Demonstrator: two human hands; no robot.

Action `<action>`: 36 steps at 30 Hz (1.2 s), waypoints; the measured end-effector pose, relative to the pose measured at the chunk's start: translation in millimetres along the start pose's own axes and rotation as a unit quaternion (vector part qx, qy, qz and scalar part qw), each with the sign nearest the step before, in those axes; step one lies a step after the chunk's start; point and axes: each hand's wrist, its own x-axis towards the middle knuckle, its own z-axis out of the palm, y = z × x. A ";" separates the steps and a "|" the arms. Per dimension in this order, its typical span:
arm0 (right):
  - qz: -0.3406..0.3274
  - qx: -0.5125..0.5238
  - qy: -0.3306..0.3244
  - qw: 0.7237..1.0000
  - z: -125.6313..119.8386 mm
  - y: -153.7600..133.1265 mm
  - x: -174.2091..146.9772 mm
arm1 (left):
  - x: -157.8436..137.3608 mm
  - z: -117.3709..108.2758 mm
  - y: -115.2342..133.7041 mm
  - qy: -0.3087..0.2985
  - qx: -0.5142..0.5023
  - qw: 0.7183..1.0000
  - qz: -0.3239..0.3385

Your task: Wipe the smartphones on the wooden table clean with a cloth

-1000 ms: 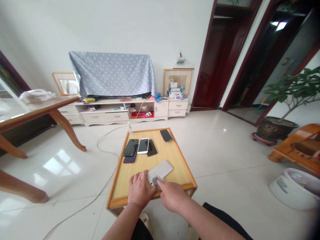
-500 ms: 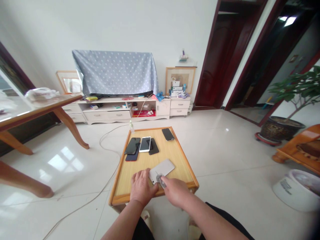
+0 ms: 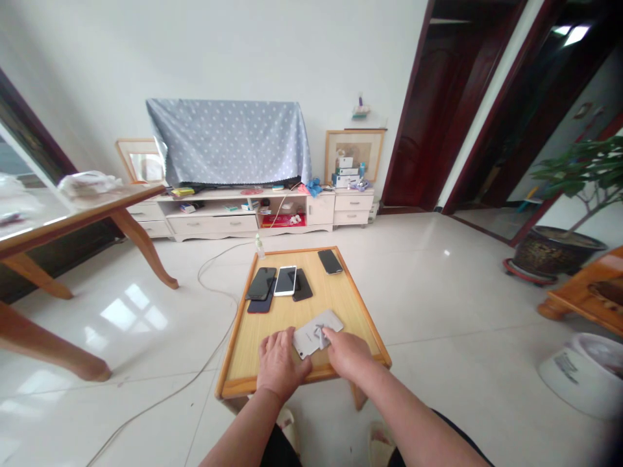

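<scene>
A silver-white smartphone [image 3: 305, 340] lies back side up on the small wooden table [image 3: 243, 353], near its front edge. At the phone's left end is my left hand [image 3: 281, 360], with its fingers on the tabletop and its thumb by the phone's lower edge, holding it between them. My right hand [image 3: 346, 353] is closed on a small crumpled grey cloth [image 3: 321, 334], which rests against the middle of the phone's back. Farther back on the tabletop are a white phone [image 3: 285, 281], a black phone [image 3: 261, 283] over a dark blue one [image 3: 260, 305], and a dark phone [image 3: 302, 285].
Another black phone [image 3: 329, 261] lies at the far right corner. A small clear bottle [image 3: 259, 246] stands at the far left corner. A cable [image 3: 214, 350] runs over the floor on the left. A larger table [image 3: 131, 194] stands left, a white bucket [image 3: 579, 373] right.
My right hand has moved the grey cloth up and right, from the camera end of the phone to its middle. My left hand stays at the phone's left end.
</scene>
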 end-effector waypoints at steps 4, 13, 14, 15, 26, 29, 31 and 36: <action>0.000 -0.003 -0.002 1.000 -1.7 -0.8 5.0 | 0.4 0.6 -0.4 -0.004 -0.004 1.000 -0.008; -0.036 0.015 0.007 0.999 -2.2 -12.8 8.6 | 0.5 0.9 -1.7 -0.004 -0.014 1.000 -0.007; -0.027 0.010 0.010 1.000 -4.5 -11.6 10.2 | 0.5 1.1 -2.1 -0.003 -0.014 1.000 -0.004; -0.032 0.005 0.010 0.999 -5.0 -11.9 10.1 | 0.5 1.3 -2.4 -0.001 -0.015 1.000 -0.003; -0.121 -0.005 -0.009 0.993 8.2 -43.8 8.4 | 1.9 6.1 -8.0 0.000 -0.026 1.000 -0.006; -0.119 0.001 -0.010 0.993 3.9 -39.6 19.6 | 1.8 4.2 -6.3 0.004 -0.030 1.000 -0.007; -0.090 0.007 -0.012 0.996 -0.9 -30.4 28.1 | 2.0 2.1 -4.4 -0.002 -0.031 0.999 -0.012; 0.020 0.013 -0.019 1.000 -16.7 -0.1 49.4 | 2.2 1.0 -2.5 -0.004 -0.022 1.000 -0.017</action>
